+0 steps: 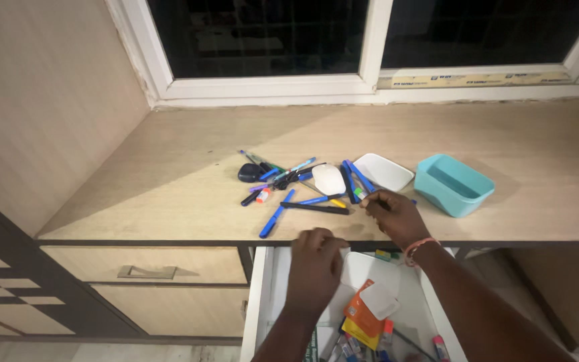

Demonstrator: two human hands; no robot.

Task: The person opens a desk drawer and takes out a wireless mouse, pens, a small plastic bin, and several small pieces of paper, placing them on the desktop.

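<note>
A heap of pens and markers (303, 191), mostly blue and black, lies on the wooden desk top (169, 181). My right hand (393, 216) rests at the right end of the heap with its fingertips closed on a small pen there. My left hand (314, 265) hovers over the open white drawer (263, 295) just below the desk's front edge, fingers curled; whether it holds anything is hidden. In the drawer lie an orange packet (360, 314), a white piece and several small markers.
A teal plastic tub (452, 184) and a shallow white tray (383, 171) stand to the right of the pens. A window (370, 40) runs along the back. Closed wooden drawers (145, 271) sit at the left under the desk.
</note>
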